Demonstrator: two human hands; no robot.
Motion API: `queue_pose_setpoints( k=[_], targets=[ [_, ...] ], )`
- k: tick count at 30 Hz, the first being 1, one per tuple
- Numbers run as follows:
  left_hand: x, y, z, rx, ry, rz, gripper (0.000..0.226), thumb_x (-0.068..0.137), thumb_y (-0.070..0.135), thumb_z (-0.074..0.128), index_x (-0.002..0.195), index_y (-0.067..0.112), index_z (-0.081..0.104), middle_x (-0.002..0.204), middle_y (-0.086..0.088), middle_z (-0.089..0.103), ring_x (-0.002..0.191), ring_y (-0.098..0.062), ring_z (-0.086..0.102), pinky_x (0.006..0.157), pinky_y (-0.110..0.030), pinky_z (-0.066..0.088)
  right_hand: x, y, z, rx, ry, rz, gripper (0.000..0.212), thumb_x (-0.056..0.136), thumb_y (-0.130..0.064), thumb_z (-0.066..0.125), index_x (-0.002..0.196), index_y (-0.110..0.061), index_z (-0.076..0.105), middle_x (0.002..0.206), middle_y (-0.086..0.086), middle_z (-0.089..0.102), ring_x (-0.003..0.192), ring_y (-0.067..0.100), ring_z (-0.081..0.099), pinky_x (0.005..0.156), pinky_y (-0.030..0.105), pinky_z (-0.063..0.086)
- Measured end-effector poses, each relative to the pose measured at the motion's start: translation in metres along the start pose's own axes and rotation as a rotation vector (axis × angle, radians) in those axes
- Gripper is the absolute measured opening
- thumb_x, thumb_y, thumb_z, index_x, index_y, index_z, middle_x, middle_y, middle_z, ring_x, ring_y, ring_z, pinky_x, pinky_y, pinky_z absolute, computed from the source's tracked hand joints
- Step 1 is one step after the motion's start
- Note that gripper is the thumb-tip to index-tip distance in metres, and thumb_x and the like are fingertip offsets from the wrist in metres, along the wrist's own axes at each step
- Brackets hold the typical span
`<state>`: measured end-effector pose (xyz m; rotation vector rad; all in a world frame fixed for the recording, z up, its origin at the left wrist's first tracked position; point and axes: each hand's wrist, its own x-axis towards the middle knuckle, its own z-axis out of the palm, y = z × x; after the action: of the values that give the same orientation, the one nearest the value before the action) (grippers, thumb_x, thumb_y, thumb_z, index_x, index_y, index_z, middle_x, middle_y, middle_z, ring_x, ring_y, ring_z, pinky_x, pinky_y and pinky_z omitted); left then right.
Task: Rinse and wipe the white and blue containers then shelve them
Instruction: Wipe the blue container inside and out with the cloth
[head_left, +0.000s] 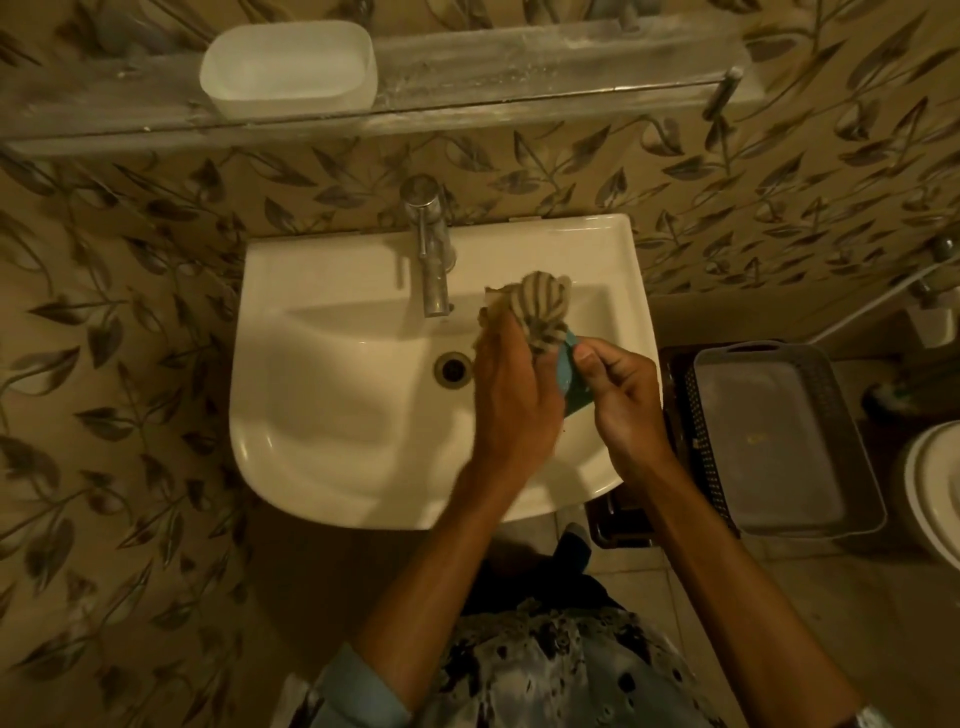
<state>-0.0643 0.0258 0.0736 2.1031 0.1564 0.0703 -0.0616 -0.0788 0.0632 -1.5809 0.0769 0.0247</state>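
A white container (289, 67) stands on the glass shelf (545, 78) above the sink. Over the right side of the white sink (332, 395), my right hand (621, 400) pinches the edge of a small blue container (569, 376), mostly hidden between my hands. My left hand (511, 397) grips a striped grey cloth (543, 314) pressed against the blue container. The cloth bunches up above my fingers.
A chrome tap (431, 249) rises at the back of the sink, with the drain (454, 368) below it. A grey basket (779, 441) sits on dark crates to the right. A white toilet edge (935, 483) shows far right. Leaf-patterned tiles cover the wall.
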Motion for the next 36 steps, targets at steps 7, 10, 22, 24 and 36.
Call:
queue_pose_setpoints(
  k=[7,10,22,24,36],
  targets=[
    [-0.016,0.008,0.002,0.0,0.039,0.106,0.053,0.096,0.017,0.042,0.145,0.009,0.026,0.145,-0.014,0.04,0.134,-0.025,0.037,0.109,-0.047,0.037,0.002,-0.003,-0.007,0.048,-0.014,-0.018,0.027,0.099,-0.005,0.045,0.1,-0.014,0.071,0.087,-0.004,0.073,0.081,0.007,0.066,0.07,0.021,0.052],
    [0.025,0.0,-0.022,-0.041,0.075,0.005,0.044,0.099,0.021,0.041,0.141,0.01,0.034,0.132,-0.005,0.052,0.112,-0.016,0.053,0.092,-0.021,0.047,-0.001,0.001,-0.009,0.102,-0.051,-0.028,0.025,0.097,-0.008,0.048,0.102,-0.017,0.07,0.09,-0.008,0.074,0.086,0.005,0.066,0.074,0.02,0.05],
    [0.026,-0.047,-0.052,-1.006,0.105,-0.666,0.043,0.103,0.025,0.028,0.141,0.006,0.038,0.139,-0.019,0.05,0.125,-0.035,0.05,0.108,-0.054,0.036,0.006,0.003,-0.028,0.37,-0.064,0.11,0.044,0.091,-0.006,0.039,0.067,-0.024,0.07,0.074,-0.01,0.068,0.077,0.006,0.061,0.076,0.022,0.047],
    [0.018,-0.038,-0.045,-1.079,0.055,-0.704,0.046,0.104,0.028,0.023,0.143,0.008,0.036,0.142,-0.019,0.047,0.128,-0.035,0.047,0.11,-0.056,0.032,0.009,0.012,-0.026,0.297,-0.089,0.151,0.045,0.095,0.001,0.033,0.073,-0.018,0.067,0.075,-0.008,0.068,0.078,0.009,0.061,0.08,0.027,0.046],
    [0.006,-0.027,-0.044,-0.688,0.082,-0.438,0.036,0.102,0.022,0.036,0.136,0.013,0.044,0.13,-0.01,0.057,0.119,-0.025,0.056,0.104,-0.05,0.043,0.025,0.009,-0.004,0.275,-0.007,0.208,0.02,0.084,-0.025,0.04,0.084,-0.014,0.056,0.081,0.002,0.055,0.077,0.012,0.052,0.066,0.023,0.044]
  ],
)
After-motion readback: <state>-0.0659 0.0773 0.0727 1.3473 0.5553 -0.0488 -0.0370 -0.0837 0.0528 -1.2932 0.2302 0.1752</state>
